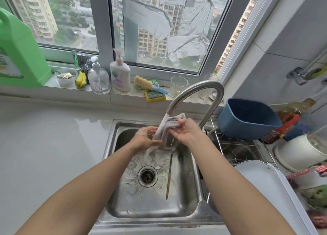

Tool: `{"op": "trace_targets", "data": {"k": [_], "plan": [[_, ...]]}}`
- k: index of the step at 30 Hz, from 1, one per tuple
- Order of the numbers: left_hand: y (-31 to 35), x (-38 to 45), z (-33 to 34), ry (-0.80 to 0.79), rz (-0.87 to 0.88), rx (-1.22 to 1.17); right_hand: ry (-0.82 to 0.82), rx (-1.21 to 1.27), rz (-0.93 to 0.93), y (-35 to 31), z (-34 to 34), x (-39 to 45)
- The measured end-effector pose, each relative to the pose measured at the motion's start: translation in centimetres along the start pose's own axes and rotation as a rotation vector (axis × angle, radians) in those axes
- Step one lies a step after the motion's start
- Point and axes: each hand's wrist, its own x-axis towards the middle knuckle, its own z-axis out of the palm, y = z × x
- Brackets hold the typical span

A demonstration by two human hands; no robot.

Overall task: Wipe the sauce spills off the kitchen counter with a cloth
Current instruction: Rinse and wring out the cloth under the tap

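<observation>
The left hand [146, 141] grips the lower part of the cloth [165, 128] and the right hand [185, 132] pinches its upper end, both held over the sink [109, 164] under water running from the tap [194, 91]. This looks like the rinsing step, either before wiping or between passes. Next the cloth likely needs wringing out, then carrying left to the counter [53, 137], where no sauce marks are plainly visible

Home kitchen: steel sink [185, 196] and tap [198, 91] at centre; soap bottles [120, 73], sponges [154, 95] on windowsill; high-rise flats outside.
</observation>
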Motion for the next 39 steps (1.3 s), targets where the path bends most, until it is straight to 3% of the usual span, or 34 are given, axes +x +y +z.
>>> {"op": "trace_targets", "data": {"k": [4,9,14,19,26,39], "plan": [[0.0,0.1,0.7,0.013,0.01,-0.027,0.007,-0.031,-0.014,-0.4,-0.5,0.2],[1.0,0.1,1.1,0.185,0.024,0.124,-0.022,-0.044,0.007,-0.5,-0.9,-0.1],[1.2,0.0,-0.4,0.261,-0.047,0.099,-0.019,-0.049,0.02,-0.6,-0.9,-0.4],[1.0,0.1,-2.7,0.286,-0.057,-0.099,0.01,-0.059,0.05,-0.1,-1.5,0.0],[2.1,-0.4,-3.7,0.248,-0.022,-0.159,0.02,-0.04,0.045,-0.5,-1.8,0.0],[2.0,-2.1,-3.4,0.227,-0.054,0.088,-0.011,0.06,0.131,1.9,0.2,0.8]]}}
